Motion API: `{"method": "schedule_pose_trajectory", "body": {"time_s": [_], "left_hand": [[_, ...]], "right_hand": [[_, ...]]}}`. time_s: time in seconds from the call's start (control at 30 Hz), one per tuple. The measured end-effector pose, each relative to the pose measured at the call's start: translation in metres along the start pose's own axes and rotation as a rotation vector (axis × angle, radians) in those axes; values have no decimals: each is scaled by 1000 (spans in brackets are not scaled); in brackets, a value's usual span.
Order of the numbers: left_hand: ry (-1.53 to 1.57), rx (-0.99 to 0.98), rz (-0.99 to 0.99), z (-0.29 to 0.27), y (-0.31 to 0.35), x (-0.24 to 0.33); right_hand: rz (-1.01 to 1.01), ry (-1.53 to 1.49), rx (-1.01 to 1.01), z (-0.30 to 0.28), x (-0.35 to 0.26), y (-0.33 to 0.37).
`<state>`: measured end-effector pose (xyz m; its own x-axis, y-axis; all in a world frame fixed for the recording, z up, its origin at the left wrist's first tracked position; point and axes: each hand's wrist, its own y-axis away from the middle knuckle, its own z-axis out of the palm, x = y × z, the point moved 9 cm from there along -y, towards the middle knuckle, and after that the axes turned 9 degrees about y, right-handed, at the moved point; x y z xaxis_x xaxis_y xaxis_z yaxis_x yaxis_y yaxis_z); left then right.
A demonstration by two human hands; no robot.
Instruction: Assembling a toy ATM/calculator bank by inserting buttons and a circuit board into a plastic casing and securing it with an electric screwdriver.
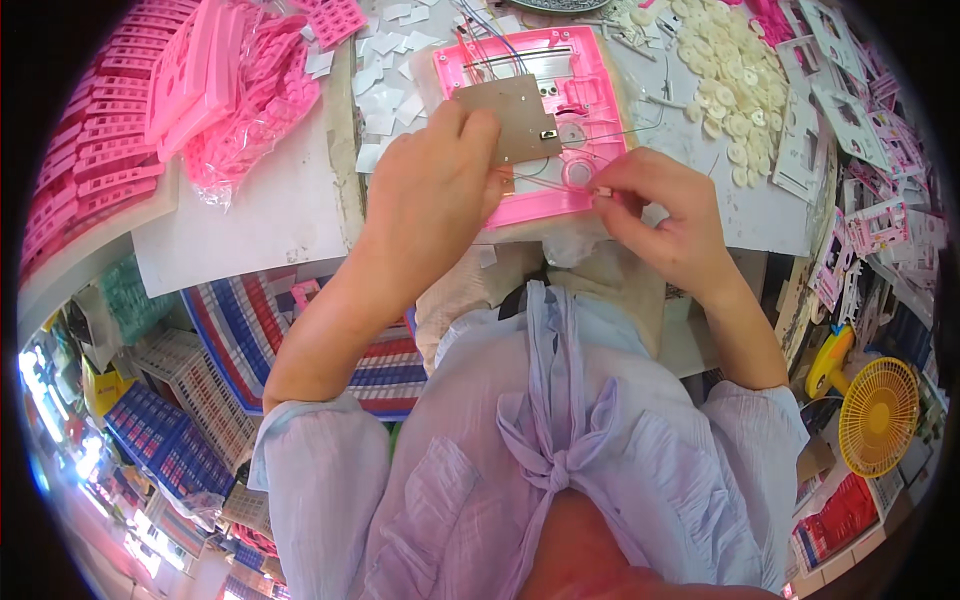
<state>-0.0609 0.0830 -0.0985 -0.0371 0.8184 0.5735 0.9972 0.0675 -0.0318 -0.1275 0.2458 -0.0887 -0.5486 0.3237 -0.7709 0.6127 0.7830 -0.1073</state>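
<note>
A pink plastic housing with round and slotted moulded parts lies on the table in front of me. My left hand grips a flat brown circuit board by its near left edge, tilted over the housing's left part. A small switch-like part sits near the board's right edge. Between thumb and forefinger, my right hand pinches a small pale connector at the end of thin wires, just over the housing's right edge. Red and blue wires rise from the housing's far side.
White paper pieces lie at the far left, beside bagged pink parts and stacked pink frames. Cream round discs are heaped at the far right, near printed panels. A yellow fan stands below right.
</note>
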Motion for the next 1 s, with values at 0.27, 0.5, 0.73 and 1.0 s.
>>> {"method": "schedule_pose_trajectory", "body": {"time_s": [0.27, 0.5, 0.73, 1.0], "left_hand": [[339, 150, 287, 12, 9, 56], [352, 78, 297, 26, 4, 51], [379, 118, 313, 23, 12, 58], [278, 49, 365, 39, 19, 47]], "right_hand": [[121, -116, 44, -8, 15, 17], [-99, 191, 28, -11, -6, 11], [-275, 658, -123, -1, -20, 14], [-417, 843, -291, 19, -35, 4]]}}
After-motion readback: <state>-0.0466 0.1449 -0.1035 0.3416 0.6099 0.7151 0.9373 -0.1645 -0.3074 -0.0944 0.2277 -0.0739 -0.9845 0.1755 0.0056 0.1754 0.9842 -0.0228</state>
